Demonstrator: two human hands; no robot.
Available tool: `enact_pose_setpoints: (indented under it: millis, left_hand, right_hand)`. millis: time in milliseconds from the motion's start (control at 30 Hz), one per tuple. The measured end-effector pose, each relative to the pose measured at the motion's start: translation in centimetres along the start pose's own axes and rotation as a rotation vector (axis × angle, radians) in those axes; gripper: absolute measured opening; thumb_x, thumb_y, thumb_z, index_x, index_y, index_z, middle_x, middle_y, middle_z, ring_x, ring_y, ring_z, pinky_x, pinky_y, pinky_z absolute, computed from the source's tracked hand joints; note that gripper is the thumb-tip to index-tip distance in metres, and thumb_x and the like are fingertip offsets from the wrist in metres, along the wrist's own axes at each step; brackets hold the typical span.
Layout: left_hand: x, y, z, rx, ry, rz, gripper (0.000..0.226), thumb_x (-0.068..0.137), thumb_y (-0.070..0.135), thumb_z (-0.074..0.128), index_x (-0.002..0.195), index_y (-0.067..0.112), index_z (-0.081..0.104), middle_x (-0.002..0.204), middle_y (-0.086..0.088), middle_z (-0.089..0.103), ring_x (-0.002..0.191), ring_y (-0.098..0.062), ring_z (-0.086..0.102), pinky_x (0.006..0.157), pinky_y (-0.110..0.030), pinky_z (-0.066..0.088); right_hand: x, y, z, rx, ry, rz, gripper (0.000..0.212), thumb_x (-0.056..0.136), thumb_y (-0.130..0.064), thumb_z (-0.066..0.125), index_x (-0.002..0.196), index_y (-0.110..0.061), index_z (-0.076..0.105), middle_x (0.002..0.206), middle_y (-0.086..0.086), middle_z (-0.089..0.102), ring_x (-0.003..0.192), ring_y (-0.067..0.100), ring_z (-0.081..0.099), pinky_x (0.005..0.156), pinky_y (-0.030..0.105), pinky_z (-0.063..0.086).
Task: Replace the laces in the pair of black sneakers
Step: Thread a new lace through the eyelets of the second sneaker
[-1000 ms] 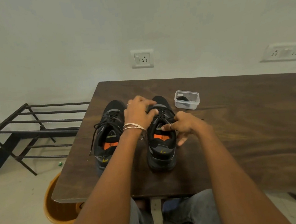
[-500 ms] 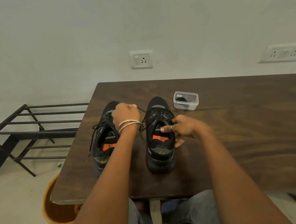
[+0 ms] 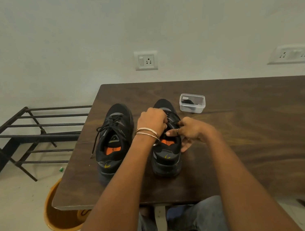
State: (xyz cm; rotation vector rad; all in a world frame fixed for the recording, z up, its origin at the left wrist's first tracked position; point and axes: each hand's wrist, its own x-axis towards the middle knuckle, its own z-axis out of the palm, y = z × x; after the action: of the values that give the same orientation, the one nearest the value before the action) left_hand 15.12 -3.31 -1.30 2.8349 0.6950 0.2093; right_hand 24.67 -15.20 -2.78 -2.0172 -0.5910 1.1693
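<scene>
Two black sneakers with orange insoles stand side by side on the dark wooden table (image 3: 245,143), toes pointing away from me. The left sneaker (image 3: 113,138) has its black lace loose, one end trailing over its left side. Over the laces of the right sneaker (image 3: 168,155) my left hand (image 3: 152,122), with bangles at the wrist, curls its fingers on the lace. My right hand (image 3: 189,132) holds the shoe's collar at the tongue, thumb pointing left. The lace under my fingers is mostly hidden.
A small clear plastic box (image 3: 192,103) with something black inside sits just right of the shoes' toes. A black metal rack (image 3: 33,131) stands on the floor at left. An orange tub (image 3: 58,213) sits under the table's near left corner.
My left hand, which had pulled out to the left over the gap between the shoes, has come back onto the right sneaker's laces. My right hand stays at that shoe's tongue.
</scene>
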Motion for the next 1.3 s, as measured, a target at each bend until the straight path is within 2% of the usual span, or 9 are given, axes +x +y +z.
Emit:
enact_pose_setpoints:
  millis: [100, 233, 333, 433, 500, 633, 867, 1100, 1300]
  left_hand:
    - [0.1, -0.5, 0.2, -0.179, 0.061, -0.071, 0.012, 0.089, 0.027, 0.062, 0.09, 0.021, 0.072, 0.096, -0.005, 0.069, 0.096, -0.025, 0.061, 0.083, -0.038, 0.051]
    - [0.5, -3.0, 0.7, -0.687, 0.249, -0.419, 0.02, 0.083, 0.023, 0.066, 0.063, 0.02, 0.066, 0.075, -0.005, 0.071, 0.071, -0.027, 0.069, 0.069, -0.043, 0.06]
    - [0.3, -4.2, 0.4, -0.672, 0.328, -0.526, 0.019, 0.084, 0.021, 0.066, 0.065, 0.017, 0.068, 0.081, -0.005, 0.071, 0.075, -0.027, 0.068, 0.072, -0.043, 0.059]
    - [0.3, -4.2, 0.3, -0.412, 0.313, -0.371, 0.012, 0.087, 0.022, 0.06, 0.091, 0.02, 0.071, 0.106, -0.004, 0.067, 0.103, -0.031, 0.059, 0.087, -0.047, 0.052]
    - [0.1, -3.2, 0.2, -0.327, 0.228, -0.182, 0.028, 0.088, 0.03, 0.062, 0.116, 0.03, 0.065, 0.124, -0.001, 0.055, 0.12, -0.029, 0.045, 0.096, -0.049, 0.044]
    - [0.2, -1.0, 0.1, -0.051, -0.08, 0.127, 0.036, 0.089, 0.035, 0.061, 0.125, 0.036, 0.061, 0.134, 0.005, 0.052, 0.125, -0.024, 0.045, 0.101, -0.047, 0.04]
    - [0.3, -0.3, 0.2, 0.008, -0.046, 0.095, 0.024, 0.094, 0.026, 0.056, 0.114, 0.02, 0.068, 0.118, -0.006, 0.064, 0.114, -0.029, 0.054, 0.095, -0.039, 0.041]
    - [0.1, -3.3, 0.2, -0.638, 0.164, -0.292, 0.021, 0.086, 0.014, 0.064, 0.065, 0.019, 0.063, 0.079, -0.005, 0.071, 0.075, -0.024, 0.069, 0.076, -0.041, 0.059]
    - [0.2, -5.1, 0.6, -0.511, 0.19, -0.262, 0.008, 0.087, 0.014, 0.063, 0.083, 0.015, 0.069, 0.086, 0.001, 0.068, 0.083, -0.02, 0.064, 0.086, -0.038, 0.054]
  right_hand:
    - [0.0, 0.1, -0.1, 0.03, 0.001, 0.014, 0.055, 0.087, -0.021, 0.073, 0.132, -0.002, 0.047, 0.11, 0.023, 0.068, 0.088, 0.037, 0.073, 0.065, 0.043, 0.062]
    - [0.0, 0.1, 0.0, 0.039, -0.001, 0.022, 0.057, 0.088, -0.018, 0.073, 0.135, 0.0, 0.045, 0.108, 0.022, 0.069, 0.083, 0.036, 0.073, 0.06, 0.042, 0.061]
    - [-0.1, 0.0, -0.1, 0.03, -0.007, 0.021, 0.048, 0.089, -0.018, 0.071, 0.129, -0.001, 0.05, 0.113, 0.023, 0.066, 0.09, 0.039, 0.071, 0.062, 0.043, 0.062]
    - [-0.1, -0.1, -0.1, 0.027, -0.026, 0.027, 0.045, 0.09, -0.019, 0.07, 0.128, -0.002, 0.051, 0.113, 0.023, 0.066, 0.091, 0.039, 0.071, 0.062, 0.043, 0.062]
    - [-0.1, -0.1, 0.0, 0.01, -0.031, 0.023, 0.042, 0.091, -0.02, 0.068, 0.127, -0.003, 0.052, 0.114, 0.023, 0.066, 0.094, 0.041, 0.07, 0.065, 0.044, 0.062]
    - [-0.3, -0.2, 0.1, -0.017, -0.036, 0.017, 0.038, 0.092, -0.02, 0.067, 0.124, -0.004, 0.054, 0.115, 0.026, 0.067, 0.098, 0.044, 0.069, 0.069, 0.047, 0.062]
    - [-0.1, -0.1, 0.1, -0.016, -0.025, 0.021, 0.043, 0.092, -0.019, 0.068, 0.128, -0.003, 0.051, 0.113, 0.026, 0.067, 0.088, 0.04, 0.071, 0.065, 0.045, 0.063]
    - [-0.3, -0.2, 0.1, -0.003, -0.025, 0.017, 0.038, 0.094, -0.014, 0.065, 0.127, -0.001, 0.053, 0.111, 0.023, 0.069, 0.084, 0.036, 0.072, 0.068, 0.047, 0.062]
    - [-0.2, -0.4, 0.0, 0.007, -0.011, 0.019, 0.047, 0.09, -0.015, 0.07, 0.13, -0.001, 0.048, 0.107, 0.021, 0.069, 0.08, 0.035, 0.072, 0.062, 0.045, 0.062]
